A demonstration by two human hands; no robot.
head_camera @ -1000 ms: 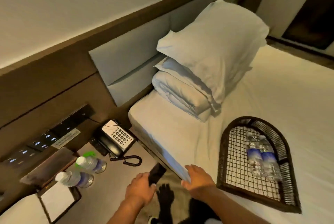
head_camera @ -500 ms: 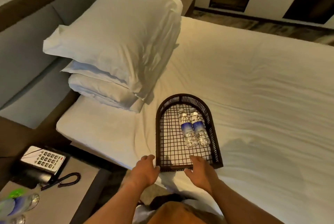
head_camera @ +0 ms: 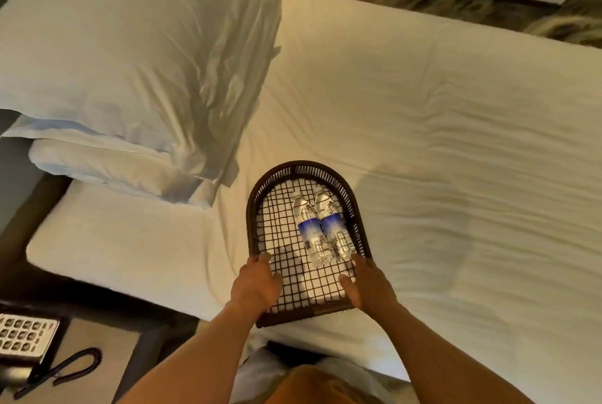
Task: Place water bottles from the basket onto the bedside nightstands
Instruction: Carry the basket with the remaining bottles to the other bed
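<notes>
A dark woven basket (head_camera: 325, 167) with an open grid floor lies on the white bed (head_camera: 456, 159). Two clear water bottles with blue labels lie side by side inside it, the left bottle (head_camera: 308, 231) and the right bottle (head_camera: 333, 226), caps pointing away from me. My left hand (head_camera: 255, 284) grips the basket's near-left rim. My right hand (head_camera: 368, 286) grips its near-right rim, fingertips next to the bottles' bases. The nightstand (head_camera: 97, 377) shows at the bottom left corner.
Stacked white pillows (head_camera: 136, 55) fill the upper left, close to the basket's far-left side. A desk phone (head_camera: 22, 338) with a coiled cord sits on the nightstand. Patterned carpet (head_camera: 439, 3) lies beyond the bed's far edge.
My view has swung from the nightstand to the bed. Both hands moved from the mattress edge onto the basket's near rim and closed on it. The nightstand bottles have left the view.
</notes>
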